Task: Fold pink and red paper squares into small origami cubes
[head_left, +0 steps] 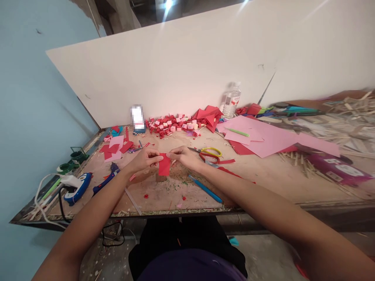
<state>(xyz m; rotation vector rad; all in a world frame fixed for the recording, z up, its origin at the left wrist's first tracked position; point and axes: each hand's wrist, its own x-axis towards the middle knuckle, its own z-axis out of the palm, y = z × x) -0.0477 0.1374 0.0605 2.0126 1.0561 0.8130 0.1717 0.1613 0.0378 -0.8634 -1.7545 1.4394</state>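
A small red paper piece (164, 165) hangs upright over the middle of the wooden table, held by its top edge. My left hand (145, 159) pinches its upper left corner, and my right hand (183, 157) pinches the upper right one. Both hands are closed on it, fingertips a short gap apart. Scissors with yellow and red handles (211, 153) lie just right of my right hand. A blue pen-like tool (206, 189) rests nearer the front edge, below my right forearm. Beside my left forearm is a dark blue glue gun (106, 180).
Small red and pink paper blocks (172, 125) are heaped at the back, between a phone (137, 117) and a bottle (231, 100). Pink sheets (266, 136) lie right. A power strip (78, 189) with cables sits left, near paper scraps (113, 149).
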